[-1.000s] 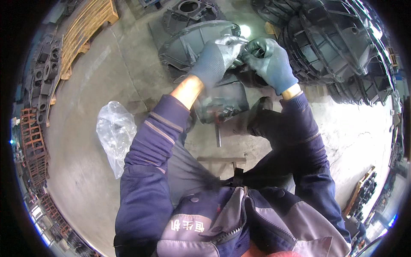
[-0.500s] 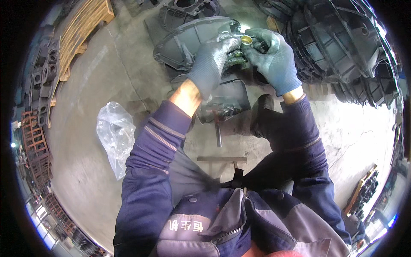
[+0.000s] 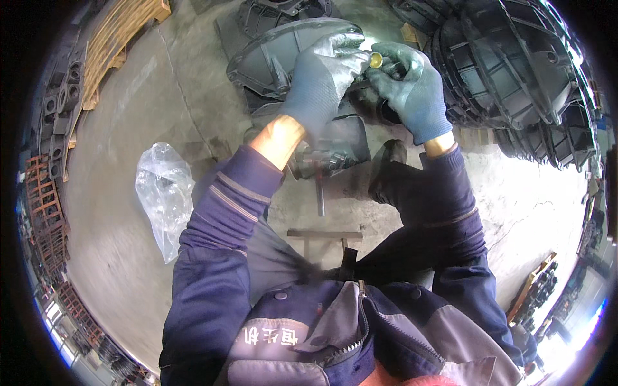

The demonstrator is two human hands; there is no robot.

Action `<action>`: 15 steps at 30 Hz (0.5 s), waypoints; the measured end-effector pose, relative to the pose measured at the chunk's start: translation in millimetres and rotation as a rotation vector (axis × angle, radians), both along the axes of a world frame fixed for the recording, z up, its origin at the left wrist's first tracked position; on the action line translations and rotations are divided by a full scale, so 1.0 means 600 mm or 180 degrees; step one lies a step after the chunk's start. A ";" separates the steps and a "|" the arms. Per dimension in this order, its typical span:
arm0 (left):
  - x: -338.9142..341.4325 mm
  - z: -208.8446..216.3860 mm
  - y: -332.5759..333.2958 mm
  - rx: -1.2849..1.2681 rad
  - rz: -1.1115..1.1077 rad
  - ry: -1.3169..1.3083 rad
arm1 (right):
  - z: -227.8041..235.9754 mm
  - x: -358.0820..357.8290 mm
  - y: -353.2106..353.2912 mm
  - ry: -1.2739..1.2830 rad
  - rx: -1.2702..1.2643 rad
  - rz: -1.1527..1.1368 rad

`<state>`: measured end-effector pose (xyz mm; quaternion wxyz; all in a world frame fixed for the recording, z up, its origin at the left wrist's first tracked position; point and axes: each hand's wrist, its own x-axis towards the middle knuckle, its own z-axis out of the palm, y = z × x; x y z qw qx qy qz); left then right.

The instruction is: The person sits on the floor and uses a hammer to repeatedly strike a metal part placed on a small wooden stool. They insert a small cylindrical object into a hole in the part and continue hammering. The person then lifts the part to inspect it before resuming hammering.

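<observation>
A small brass-coloured cup-shaped plug (image 3: pixel 376 60) sits between the fingertips of both hands, its round end facing me. My left hand (image 3: pixel 327 76), in a grey-blue work glove, is closed, with its fingertips pressed to the plug's left side. On the other side, my right hand (image 3: pixel 415 90), gloved alike, has its thumb and fingers curled around it. Behind the hands leans a large dark cast housing (image 3: pixel 264 61). Below them, a dark open container (image 3: pixel 354 135) holds small metal parts. A hammer (image 3: pixel 320 193) rests at its near edge, handle toward me.
Dark ribbed castings (image 3: pixel 508 64) are stacked at the right. A clear plastic bag (image 3: pixel 164 196) lies on the floor at the left. Wooden pallets (image 3: pixel 125 38) stand at the far left, near a row of castings (image 3: pixel 61 109). A low metal stand (image 3: pixel 322 234) is between my legs.
My left hand has shifted slightly up, and its fingers have turned over the plug. The plug has tilted a little. A shiny green thing under the hands is now out of sight.
</observation>
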<state>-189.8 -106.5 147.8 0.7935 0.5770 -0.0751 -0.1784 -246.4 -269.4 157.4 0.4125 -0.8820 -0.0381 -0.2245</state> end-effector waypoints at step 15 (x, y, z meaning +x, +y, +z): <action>0.004 -0.009 0.000 0.1501 0.0662 -0.2968 | -0.003 -0.004 0.007 0.0429 0.0438 -0.0128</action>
